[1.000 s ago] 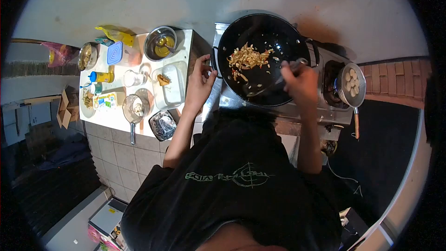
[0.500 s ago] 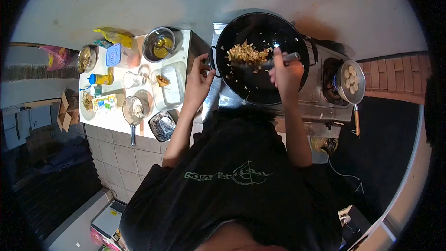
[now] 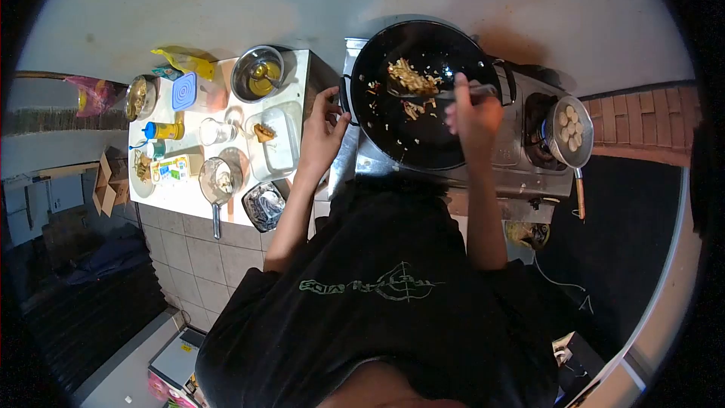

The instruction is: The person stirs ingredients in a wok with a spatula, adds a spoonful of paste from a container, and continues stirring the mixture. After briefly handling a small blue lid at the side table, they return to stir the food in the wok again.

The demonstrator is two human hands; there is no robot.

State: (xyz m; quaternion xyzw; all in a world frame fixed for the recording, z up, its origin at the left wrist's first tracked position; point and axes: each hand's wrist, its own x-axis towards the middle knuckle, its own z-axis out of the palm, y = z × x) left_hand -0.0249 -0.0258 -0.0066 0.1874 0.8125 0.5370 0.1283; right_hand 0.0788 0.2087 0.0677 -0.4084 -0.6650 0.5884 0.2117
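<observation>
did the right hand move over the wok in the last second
Yes. The right hand, gripping the spatula, has gone from the near rim of the wok up toward its middle, and slightly left, away from the small pan.

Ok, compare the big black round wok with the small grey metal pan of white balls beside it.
The black wok is far wider than the grey pan. The wok holds scattered yellowish chopped food; the pan holds round white balls. The right hand works a spatula in the wok with the left hand at its side handle; nobody touches the pan. Both sit on the stove.
</observation>
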